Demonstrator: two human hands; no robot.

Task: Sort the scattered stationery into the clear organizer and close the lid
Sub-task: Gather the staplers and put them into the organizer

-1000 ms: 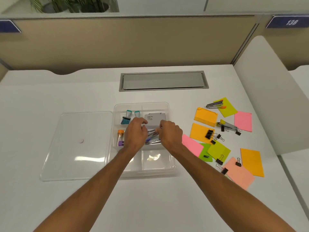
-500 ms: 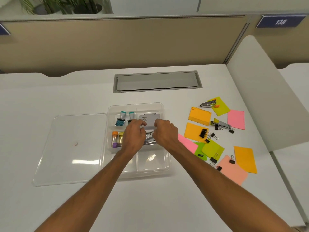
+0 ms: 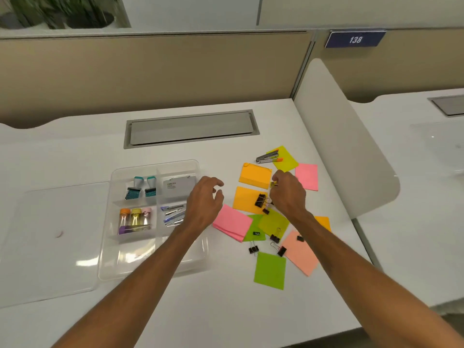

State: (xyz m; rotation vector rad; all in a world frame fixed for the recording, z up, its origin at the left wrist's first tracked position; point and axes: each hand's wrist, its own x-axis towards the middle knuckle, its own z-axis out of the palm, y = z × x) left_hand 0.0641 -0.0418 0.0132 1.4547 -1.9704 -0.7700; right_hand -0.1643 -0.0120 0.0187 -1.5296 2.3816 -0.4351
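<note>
Stationery is lying scattered toward the right edge of the surface: sticky notes in pink, orange and green, black binder clips sitting on and between them, and a stapler resting on a lime note at the back. The clear organizer is sitting left of the middle, partly filled, with its lid lying flat against its left side.

The left hand is hovering over the organizer's right rim, fingers loosely spread and gripping nothing. The right hand is reaching into the pile, its fingertips pinching a small yellow item; the hand is hiding most of it, so what it is cannot be told.

Trouble looks likeliest in the pile itself. Clips are lying on loose notes, so lifting 1 sheet may be tipping clips off or dragging neighbours along. The pinch looks shallow, so the item could be slipping out on the way across. The left forearm is crossing the organizer's near right corner and could be nudging it.

A blue plate on the partition is reading "138". A grey box in the organizer's back right compartment is carrying print too small to read.
</note>
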